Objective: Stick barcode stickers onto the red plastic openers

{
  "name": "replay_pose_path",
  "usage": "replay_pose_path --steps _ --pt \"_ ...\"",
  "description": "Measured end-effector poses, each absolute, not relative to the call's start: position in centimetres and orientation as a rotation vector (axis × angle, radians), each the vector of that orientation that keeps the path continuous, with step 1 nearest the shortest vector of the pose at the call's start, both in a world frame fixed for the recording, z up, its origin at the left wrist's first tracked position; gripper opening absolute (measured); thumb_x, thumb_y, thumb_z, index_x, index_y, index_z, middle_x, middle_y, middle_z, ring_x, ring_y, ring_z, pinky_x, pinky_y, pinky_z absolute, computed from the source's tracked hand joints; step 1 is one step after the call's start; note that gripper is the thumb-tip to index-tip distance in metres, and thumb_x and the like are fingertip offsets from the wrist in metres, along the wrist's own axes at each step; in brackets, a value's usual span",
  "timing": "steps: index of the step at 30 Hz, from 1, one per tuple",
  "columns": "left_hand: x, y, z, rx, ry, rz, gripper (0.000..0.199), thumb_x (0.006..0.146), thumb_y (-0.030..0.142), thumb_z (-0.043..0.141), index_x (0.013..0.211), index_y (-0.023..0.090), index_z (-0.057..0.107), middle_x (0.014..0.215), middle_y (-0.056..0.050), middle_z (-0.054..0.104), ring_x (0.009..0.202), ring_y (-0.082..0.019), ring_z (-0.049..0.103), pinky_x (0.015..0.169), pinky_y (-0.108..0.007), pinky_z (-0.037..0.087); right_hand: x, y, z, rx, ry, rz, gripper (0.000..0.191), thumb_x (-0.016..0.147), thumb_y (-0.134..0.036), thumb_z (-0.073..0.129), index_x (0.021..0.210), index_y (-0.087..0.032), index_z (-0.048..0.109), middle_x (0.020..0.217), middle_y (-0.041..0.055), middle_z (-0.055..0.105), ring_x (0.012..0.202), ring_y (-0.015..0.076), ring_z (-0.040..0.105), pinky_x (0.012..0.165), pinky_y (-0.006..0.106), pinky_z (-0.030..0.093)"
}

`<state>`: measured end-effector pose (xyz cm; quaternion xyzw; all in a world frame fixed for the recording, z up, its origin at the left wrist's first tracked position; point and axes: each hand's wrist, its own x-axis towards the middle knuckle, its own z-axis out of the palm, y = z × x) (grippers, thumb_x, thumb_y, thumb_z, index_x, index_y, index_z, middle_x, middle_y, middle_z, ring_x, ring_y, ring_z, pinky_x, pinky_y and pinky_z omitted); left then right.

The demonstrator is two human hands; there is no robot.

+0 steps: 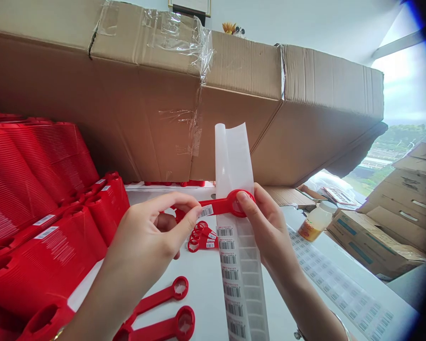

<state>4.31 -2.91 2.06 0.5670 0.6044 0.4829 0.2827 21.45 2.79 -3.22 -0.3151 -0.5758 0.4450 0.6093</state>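
Note:
A red plastic piece with a flat handle and a ring at one end (222,206) is held level between my hands. My right hand (270,222) grips the ring, thumb on its face. At the handle, my left hand (156,227) pinches thumb and forefinger at a white barcode label (206,211), which lies on the handle. Behind the piece runs a long label sheet (233,289), with a column of barcode labels, bare backing and a curled top. Whether my right fingers also hold this sheet is hidden. Below the left hand lie small labelled red pieces (210,234) in a fanned pile.
Loose red ring pieces (163,293) lie at the front. Stacked red pieces (31,170) fill the left side. A big cardboard box (156,113) spans the back. To the right are another label sheet (337,284), a bottle (317,220) and a carton (372,241).

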Motion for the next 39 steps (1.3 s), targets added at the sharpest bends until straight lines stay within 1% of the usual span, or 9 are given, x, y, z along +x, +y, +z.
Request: replay_pose_path --steps 10,15,22,24,27,29,31,35,39 --pt "4.0 -2.2 0.9 1.565 1.563 1.380 0.011 0.084 0.038 0.074 0.077 0.030 0.073 0.042 0.009 0.045 0.041 -0.008 0.038 0.038 -0.015 0.028 21.2 2.2 -3.2 -0.737 -1.341 0.998 0.029 0.094 -0.052 0.067 0.095 -0.023 0.065 0.083 -0.0002 0.062 0.072 0.0122 0.055 0.060 0.021 0.049" --pt "3.3 -1.2 0.0 1.726 1.615 1.332 0.016 0.085 0.047 0.072 0.090 0.032 0.069 0.063 0.010 0.064 0.044 -0.008 0.051 0.041 -0.017 0.040 21.1 1.8 -3.2 -0.736 -1.344 0.987 0.029 0.096 -0.050 0.065 0.089 -0.022 0.063 0.078 -0.0020 0.058 0.067 0.0108 0.051 0.056 0.020 0.046" --pt "2.1 0.5 -0.5 1.835 2.120 1.176 0.059 0.080 0.074 0.066 0.116 0.029 0.052 0.066 0.006 0.061 0.059 -0.022 0.065 0.047 -0.028 0.043 20.8 2.7 -3.6 -0.764 -1.394 0.862 0.035 0.099 -0.052 0.058 0.081 -0.022 0.057 0.075 -0.0025 0.054 0.064 0.0107 0.046 0.054 0.021 0.040" --pt "2.3 0.9 -1.0 1.941 2.317 1.157 0.064 0.085 0.072 0.060 0.123 0.022 0.051 0.090 -0.005 0.067 0.069 -0.027 0.068 0.053 -0.034 0.048 20.7 3.2 -3.8 -0.777 -1.417 0.818 0.034 0.100 -0.052 0.057 0.083 -0.022 0.058 0.076 -0.0023 0.053 0.065 0.0112 0.046 0.055 0.022 0.040" --pt "3.2 1.4 -2.3 2.310 2.381 1.325 0.059 0.098 0.058 0.048 0.132 0.010 0.049 0.124 -0.022 0.057 0.102 -0.036 0.066 0.080 -0.048 0.056 20.4 3.5 -4.1 -0.790 -1.430 0.786 0.032 0.101 -0.050 0.055 0.085 -0.022 0.057 0.077 -0.0020 0.054 0.065 0.0119 0.046 0.055 0.022 0.041" --pt "3.7 1.6 -3.0 2.553 2.204 1.397 0.055 0.103 0.053 0.037 0.131 0.009 0.052 0.126 -0.022 0.055 0.117 -0.037 0.058 0.101 -0.059 0.047 20.1 3.4 -4.3 -0.787 -1.457 0.771 0.032 0.101 -0.049 0.054 0.084 -0.022 0.058 0.077 -0.0017 0.055 0.066 0.0122 0.047 0.055 0.023 0.041" --pt "4.1 1.7 -3.2 2.621 2.044 1.297 0.056 0.104 0.058 0.028 0.114 0.013 0.060 0.114 -0.017 0.061 0.112 -0.035 0.057 0.109 -0.065 0.037 20.0 3.2 -4.3 -0.785 -1.500 0.740 0.032 0.102 -0.047 0.053 0.083 -0.022 0.058 0.076 -0.0016 0.056 0.065 0.0123 0.047 0.056 0.023 0.040" --pt "4.0 1.8 -2.5 2.457 1.729 1.019 0.057 0.103 0.062 0.022 0.075 0.021 0.049 0.082 -0.004 0.059 0.082 -0.024 0.055 0.088 -0.049 0.046 20.3 3.2 -4.3 -0.790 -1.519 0.770 0.033 0.101 -0.047 0.055 0.081 -0.021 0.056 0.075 -0.0019 0.053 0.066 0.0124 0.045 0.057 0.023 0.039" --pt "2.9 1.3 -1.1 2.236 1.403 0.950 0.046 0.107 0.052 0.031 0.077 0.022 0.049 0.081 0.001 0.058 0.080 -0.019 0.055 0.079 -0.035 0.042 21.2 3.9 -4.3 -0.789 -1.478 0.946 0.035 0.098 -0.052 0.059 0.082 -0.022 0.056 0.076 -0.0023 0.051 0.067 0.0122 0.044 0.057 0.023 0.038"
